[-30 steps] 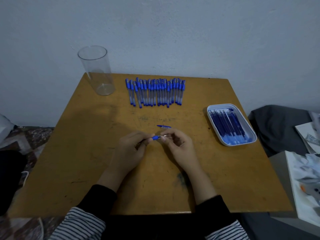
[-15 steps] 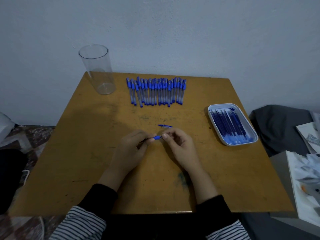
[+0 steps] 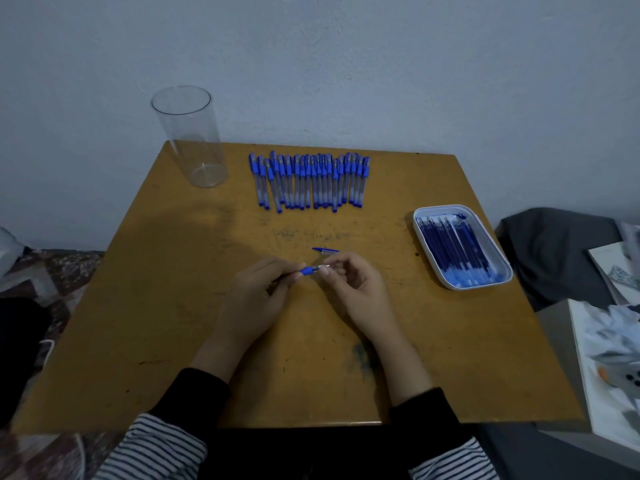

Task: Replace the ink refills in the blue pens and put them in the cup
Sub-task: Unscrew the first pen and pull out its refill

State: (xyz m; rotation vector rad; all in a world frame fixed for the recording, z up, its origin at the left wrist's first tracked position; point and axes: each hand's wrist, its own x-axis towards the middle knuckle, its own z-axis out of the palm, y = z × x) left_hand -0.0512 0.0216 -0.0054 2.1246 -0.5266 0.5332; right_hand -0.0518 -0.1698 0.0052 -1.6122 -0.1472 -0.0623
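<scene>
Head view, looking down on an ochre, scuffed table (image 3: 173, 306).

Pen (image 3: 306, 270): over the middle of the table, roughly level, held between both hands. The blue grip section shows in the gap between them, with a short silver part just right of it at the right fingertips. The barrel is hidden inside the left hand.

Left hand (image 3: 256, 299): fingers curled round the barrel, thumb and forefinger clamped just behind the blue grip.

Right hand (image 3: 356, 289): thumb and forefinger pinch the pen's tip end. The other fingers are loosely curled, off the pen.

Cap (image 3: 325, 250): blue, lying on the table just beyond the right hand's fingers. Cannot tell whether it touches them.

Pens (image 3: 308, 180): one row, side by side, at the far middle of the table with blue caps toward the wall. Well apart from the hands.

Cup (image 3: 188, 136): clear, upright, on the far left corner, left of the pens and apart from them.

Tray (image 3: 441, 210): white with rounded corners, on the right side of the table near its edge. Refills (image 3: 457, 247): dark blue, lying side by side lengthwise in the tray, pale ends toward the near side.

Both forearms wear black cuffs with striped sleeves behind them. Right of the table lie a dark cloth (image 3: 554, 251) and papers (image 3: 606, 358).
</scene>
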